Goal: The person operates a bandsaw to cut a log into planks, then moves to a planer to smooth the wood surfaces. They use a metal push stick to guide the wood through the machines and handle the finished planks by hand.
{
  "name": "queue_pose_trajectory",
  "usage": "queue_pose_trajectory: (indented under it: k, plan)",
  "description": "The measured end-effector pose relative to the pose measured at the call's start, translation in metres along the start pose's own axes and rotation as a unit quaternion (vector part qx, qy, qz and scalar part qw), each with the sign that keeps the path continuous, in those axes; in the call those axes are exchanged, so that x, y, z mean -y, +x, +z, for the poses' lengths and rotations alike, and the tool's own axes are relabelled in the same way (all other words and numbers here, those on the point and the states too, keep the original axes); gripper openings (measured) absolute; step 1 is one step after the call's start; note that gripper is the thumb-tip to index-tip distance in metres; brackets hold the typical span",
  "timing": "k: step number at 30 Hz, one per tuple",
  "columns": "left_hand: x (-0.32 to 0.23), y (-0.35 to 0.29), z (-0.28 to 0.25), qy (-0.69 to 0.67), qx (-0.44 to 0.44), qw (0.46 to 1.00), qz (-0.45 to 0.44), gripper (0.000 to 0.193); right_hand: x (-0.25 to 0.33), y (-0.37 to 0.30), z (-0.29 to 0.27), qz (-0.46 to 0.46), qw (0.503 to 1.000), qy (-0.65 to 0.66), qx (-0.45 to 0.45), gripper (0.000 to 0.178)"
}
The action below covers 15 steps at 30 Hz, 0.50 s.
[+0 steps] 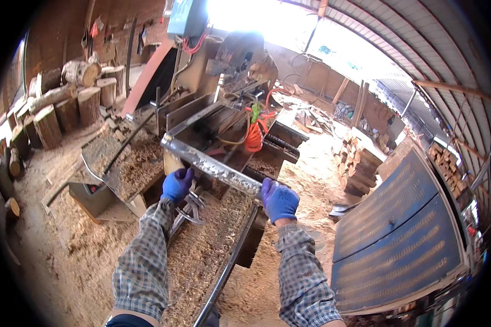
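Note:
Both my hands wear blue gloves, below checked sleeve covers. My right hand is closed around the right end of a worn, silvery metal bar that lies slantwise across a sawdust-covered machine. My left hand is closed below the bar's left part, close to a pale wooden piece; what its fingers hold is hidden. Just right of that hand is a metal handwheel. Sawdust covers the machine bed between my forearms. Beyond the bar hangs an orange coiled hose.
Cut logs are stacked at the far left. A metal box stands left of the machine. On the right leans a large blue panel, with stacked wood blocks behind it. Sawdust covers the floor.

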State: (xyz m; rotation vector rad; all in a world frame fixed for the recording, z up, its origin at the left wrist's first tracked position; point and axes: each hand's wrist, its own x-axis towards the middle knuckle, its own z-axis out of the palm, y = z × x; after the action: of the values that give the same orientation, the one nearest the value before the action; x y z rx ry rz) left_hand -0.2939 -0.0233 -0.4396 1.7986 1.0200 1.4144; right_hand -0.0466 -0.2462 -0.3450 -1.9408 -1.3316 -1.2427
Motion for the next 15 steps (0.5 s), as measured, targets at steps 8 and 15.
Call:
queue_pose_trajectory:
  k: [8, 15]
  plan:
    - [-0.015, -0.027, -0.049, -0.088, -0.011, 0.995, -0.040, 0.030, 0.025, -0.003, -0.034, 0.009, 0.996, 0.086, 0.029, 0.048]
    - [-0.048, 0.015, -0.050, 0.059, 0.012, 0.995, -0.077, 0.023, 0.011, 0.052, -0.014, 0.006, 0.988, 0.148, 0.046, 0.045]
